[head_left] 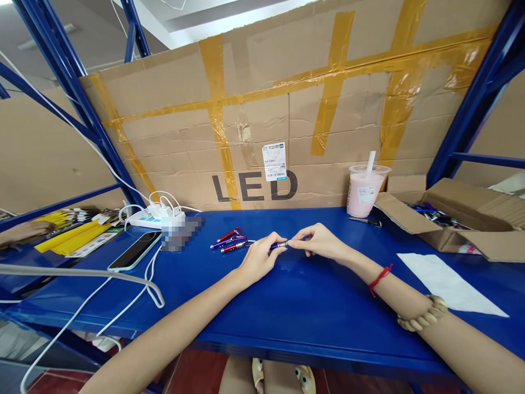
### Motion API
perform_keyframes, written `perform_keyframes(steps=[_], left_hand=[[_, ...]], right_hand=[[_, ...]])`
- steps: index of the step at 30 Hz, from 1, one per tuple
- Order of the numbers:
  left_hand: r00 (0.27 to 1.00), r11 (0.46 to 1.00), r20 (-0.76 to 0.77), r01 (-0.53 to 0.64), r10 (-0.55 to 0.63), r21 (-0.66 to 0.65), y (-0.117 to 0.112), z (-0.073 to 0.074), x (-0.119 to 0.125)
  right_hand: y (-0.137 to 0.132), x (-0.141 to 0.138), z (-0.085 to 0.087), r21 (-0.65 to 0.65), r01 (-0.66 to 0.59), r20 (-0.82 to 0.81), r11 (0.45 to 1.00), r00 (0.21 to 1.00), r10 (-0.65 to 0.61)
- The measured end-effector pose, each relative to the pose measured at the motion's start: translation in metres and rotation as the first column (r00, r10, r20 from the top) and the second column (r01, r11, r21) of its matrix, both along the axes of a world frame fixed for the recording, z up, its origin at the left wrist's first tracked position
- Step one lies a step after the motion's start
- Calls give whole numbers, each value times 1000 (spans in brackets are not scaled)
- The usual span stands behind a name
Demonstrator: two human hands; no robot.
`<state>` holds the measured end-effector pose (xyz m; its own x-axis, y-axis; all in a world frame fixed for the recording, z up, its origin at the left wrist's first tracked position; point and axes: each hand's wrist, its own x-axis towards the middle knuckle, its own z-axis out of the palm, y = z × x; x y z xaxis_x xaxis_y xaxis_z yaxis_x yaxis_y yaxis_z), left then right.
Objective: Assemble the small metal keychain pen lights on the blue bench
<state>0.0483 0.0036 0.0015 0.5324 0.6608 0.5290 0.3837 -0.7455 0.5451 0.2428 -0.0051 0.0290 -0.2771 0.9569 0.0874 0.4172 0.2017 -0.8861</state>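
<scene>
My left hand [259, 256] is closed round a small blue metal keychain penlight [279, 245], held low over the blue table with its silver end pointing right. At that end, the thumb and forefinger of my right hand [322, 242] are pinched together; whether they grip a separate small part there is too small to tell. Just left of my left hand lie a red penlight [233, 247], a purple penlight [221, 243] and another red penlight [226, 236] with a clip, close together on the table.
On the left are a phone [136, 250], a power strip [151, 217] and white cables [131, 299]. To the right stand a pink drink cup [363, 192] and an open cardboard box [459, 210], with white paper [449, 284] before them. Another person's hand [27, 231] shows far left.
</scene>
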Motion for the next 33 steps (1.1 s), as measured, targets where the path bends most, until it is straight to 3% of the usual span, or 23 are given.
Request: perform_keyframes(steps=[5, 10, 16, 26, 33], left_hand=[[999, 1000, -36, 2, -2, -9, -3, 4, -1], [981, 997, -194, -38, 25, -65, -8, 10, -1], [989, 995, -147, 22, -36, -96, -7, 10, -1], [983, 995, -162, 93, -86, 38, -7, 4, -3], [980, 990, -179, 105, -87, 96, -7, 4, -4]], right_hand=[[0, 0, 1, -4, -4, -18, 1000, 1000, 4], [2, 0, -2, -19, -21, -36, 1000, 999, 21], [4, 2, -2, -10, -8, -16, 1000, 1000, 8], [-1, 2, -5, -6, -191, 63, 982, 980, 190], [-7, 1, -1, 44, -247, 183, 968, 955, 235]])
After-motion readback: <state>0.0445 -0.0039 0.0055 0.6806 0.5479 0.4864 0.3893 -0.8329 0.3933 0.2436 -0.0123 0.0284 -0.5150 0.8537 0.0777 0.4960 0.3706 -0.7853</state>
